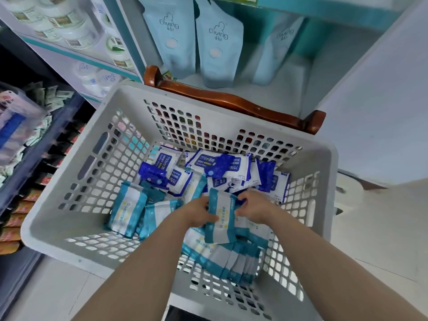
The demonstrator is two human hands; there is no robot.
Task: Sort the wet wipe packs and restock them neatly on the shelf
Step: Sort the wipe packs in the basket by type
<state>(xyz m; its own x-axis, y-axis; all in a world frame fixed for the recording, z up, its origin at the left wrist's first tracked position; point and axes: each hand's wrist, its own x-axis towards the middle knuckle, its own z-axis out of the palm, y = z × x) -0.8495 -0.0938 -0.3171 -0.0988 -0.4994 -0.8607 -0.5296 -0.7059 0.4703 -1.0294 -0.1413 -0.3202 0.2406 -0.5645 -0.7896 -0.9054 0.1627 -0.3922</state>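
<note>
A grey perforated basket (69, 212) holds two kinds of wet wipe packs. Dark blue and white packs (217, 165) lie jumbled at its far side. Teal and white packs (127, 212) lie at the near left, and several more stand in a row (231, 262) at the near right. My left hand (196, 213) and my right hand (252, 208) both grip one teal and white pack (220, 218) by its sides, holding it upright just above that row.
The basket rests on a wooden chair (231, 100) in front of a teal shelf (289, 89) holding pale blue pouches (217, 42). White tubs (74, 31) fill shelves at the upper left. A dark rack with packets (34, 158) stands at the left.
</note>
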